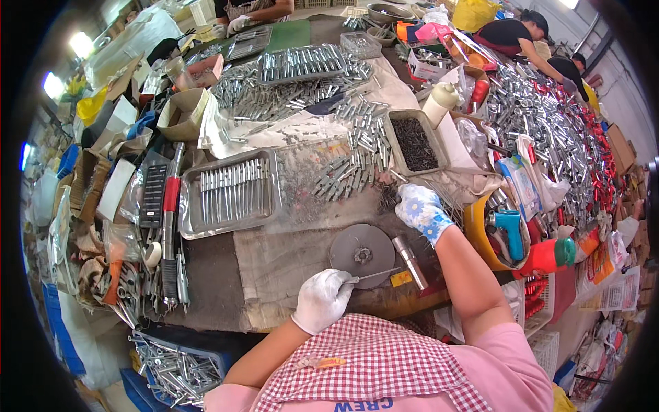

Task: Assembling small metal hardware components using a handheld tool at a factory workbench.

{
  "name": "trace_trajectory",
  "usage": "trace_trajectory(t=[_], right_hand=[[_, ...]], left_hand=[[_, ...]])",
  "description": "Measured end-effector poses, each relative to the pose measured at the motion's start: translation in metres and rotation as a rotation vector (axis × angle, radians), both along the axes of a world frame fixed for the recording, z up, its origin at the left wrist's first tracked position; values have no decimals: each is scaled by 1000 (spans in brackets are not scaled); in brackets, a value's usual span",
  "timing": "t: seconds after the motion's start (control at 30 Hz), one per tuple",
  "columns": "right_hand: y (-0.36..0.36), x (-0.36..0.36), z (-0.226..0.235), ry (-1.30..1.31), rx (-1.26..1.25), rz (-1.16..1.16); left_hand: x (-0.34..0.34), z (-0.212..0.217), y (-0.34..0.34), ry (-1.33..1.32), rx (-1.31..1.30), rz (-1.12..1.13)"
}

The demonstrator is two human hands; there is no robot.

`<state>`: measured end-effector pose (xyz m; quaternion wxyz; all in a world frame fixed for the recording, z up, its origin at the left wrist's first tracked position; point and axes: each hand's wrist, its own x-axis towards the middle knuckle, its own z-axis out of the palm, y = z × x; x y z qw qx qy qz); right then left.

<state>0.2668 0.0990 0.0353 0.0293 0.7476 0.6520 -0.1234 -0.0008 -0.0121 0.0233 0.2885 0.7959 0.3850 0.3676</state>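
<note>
My left hand [324, 300], in a white glove, pinches a thin metal rod [374, 275] near the table's front edge. That rod points right, across the near part of a round grey disc [362, 255]. My right hand [422, 211], in a blue flowered glove, reaches forward with its fingers drawn together at a small heap of dark thin pieces [388, 196]. Whatever its fingertips grip is hidden. Just left of it spreads a pile of short silvery metal parts [353, 175]. A thick metal cylinder [410, 262] lies beside the disc, close to a yellow tag [401, 278].
A metal tray of lined-up rods [274, 209] stands left; a dark-screw tray [444, 156] stands ahead of my right hand. A yellow container with a teal-handled tool [508, 230] is at right. Metal parts heap [549, 130] far right. Other people [511, 34] work across the table.
</note>
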Motion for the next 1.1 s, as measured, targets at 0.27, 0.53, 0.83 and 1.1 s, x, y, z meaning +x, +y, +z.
trace_trajectory(t=[0.27, 0.53, 0.83, 1.1], right_hand=[[-29, 12, 6, 204, 229, 29], [-89, -18, 37, 824, 453, 304], [-129, -71, -14, 555, 501, 461], [-124, -73, -10, 296, 485, 620]], left_hand=[[6, -8, 0, 71, 137, 76], [8, -14, 1, 137, 103, 103], [7, -15, 5, 102, 91, 80], [6, -15, 5, 133, 64, 82]])
